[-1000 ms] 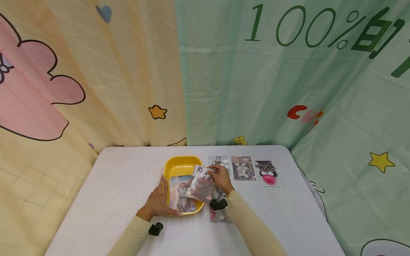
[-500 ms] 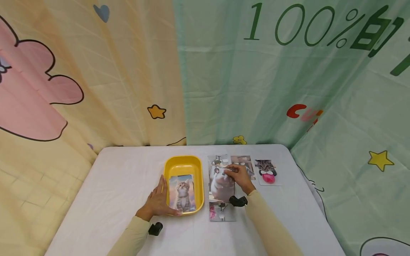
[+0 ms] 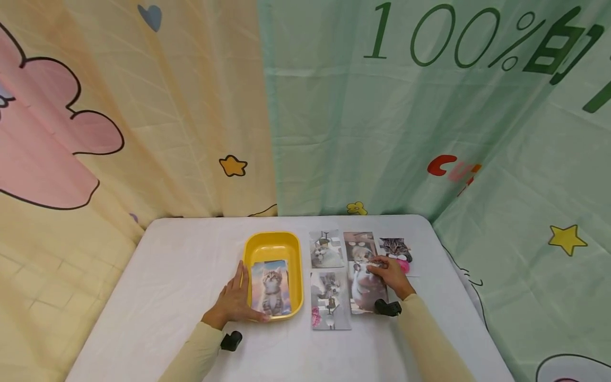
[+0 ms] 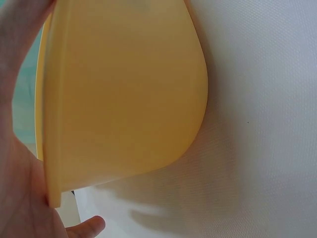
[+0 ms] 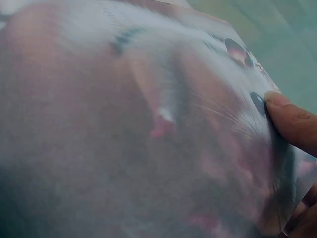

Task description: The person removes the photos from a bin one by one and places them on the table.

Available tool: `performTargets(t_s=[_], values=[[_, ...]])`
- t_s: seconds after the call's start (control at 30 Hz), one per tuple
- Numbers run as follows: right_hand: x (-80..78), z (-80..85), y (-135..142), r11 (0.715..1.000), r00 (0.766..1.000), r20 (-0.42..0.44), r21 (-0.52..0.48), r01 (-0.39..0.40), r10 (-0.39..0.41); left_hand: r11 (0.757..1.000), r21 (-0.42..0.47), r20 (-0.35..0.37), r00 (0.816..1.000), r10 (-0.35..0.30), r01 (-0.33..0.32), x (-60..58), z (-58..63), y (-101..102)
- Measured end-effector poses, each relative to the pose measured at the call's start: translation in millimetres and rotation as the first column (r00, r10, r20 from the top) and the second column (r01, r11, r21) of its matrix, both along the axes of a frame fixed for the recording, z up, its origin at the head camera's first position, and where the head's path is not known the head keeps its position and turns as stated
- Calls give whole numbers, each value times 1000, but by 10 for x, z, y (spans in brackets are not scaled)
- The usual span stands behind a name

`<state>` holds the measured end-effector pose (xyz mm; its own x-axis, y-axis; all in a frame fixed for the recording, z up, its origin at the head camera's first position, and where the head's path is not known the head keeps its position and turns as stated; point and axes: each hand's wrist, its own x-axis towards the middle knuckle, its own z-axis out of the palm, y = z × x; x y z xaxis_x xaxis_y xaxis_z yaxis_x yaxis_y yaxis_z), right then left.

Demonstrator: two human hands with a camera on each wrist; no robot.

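Curtains [image 3: 324,122] border white table [image 3: 157,286]; right hand [image 3: 393,276] pinches card [image 3: 365,293], spread left hand [image 3: 235,303] touches tray [image 3: 297,286].

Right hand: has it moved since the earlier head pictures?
Yes, the right hand has moved to the right, farther from the yellow tray.

I'm viewing from afar: peach-yellow curtain [image 3: 191,122] is hanging on left, carrying pink cartoon shape [image 3: 52,154], blue heart [image 3: 150,18] and orange star [image 3: 233,166]. Pale green curtain [image 3: 320,106] is hanging beside it, folds running down, dark green "100%" lettering [image 3: 455,48] spreading high up, yellow flower [image 3: 357,208] peeking just above table's far edge. Green side cloth [image 3: 515,212] is slanting down right, yellow star [image 3: 567,241] showing there. White-covered table [image 3: 157,276], far corners rounded, is standing close before curtains. Light is falling softly, faint shadows spreading over white.
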<state>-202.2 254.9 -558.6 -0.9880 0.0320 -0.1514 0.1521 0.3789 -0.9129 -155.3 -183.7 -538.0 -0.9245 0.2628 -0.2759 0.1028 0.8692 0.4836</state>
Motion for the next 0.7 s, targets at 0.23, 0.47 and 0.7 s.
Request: performTargets(t_s=[0.23, 0.47, 0.7], values=[[65, -176, 158, 996, 1000, 4, 95, 5, -5, 1000, -8, 7, 1000, 1, -1, -20, 10, -7], [143, -253, 107, 992, 1000, -8, 129, 0, 1, 1000, -2, 10, 1000, 1, -1, -23, -30, -16], [179, -217, 68, 969, 999, -50, 248, 17, -5, 1000, 8, 4, 1000, 4, -4, -13, -32, -4]])
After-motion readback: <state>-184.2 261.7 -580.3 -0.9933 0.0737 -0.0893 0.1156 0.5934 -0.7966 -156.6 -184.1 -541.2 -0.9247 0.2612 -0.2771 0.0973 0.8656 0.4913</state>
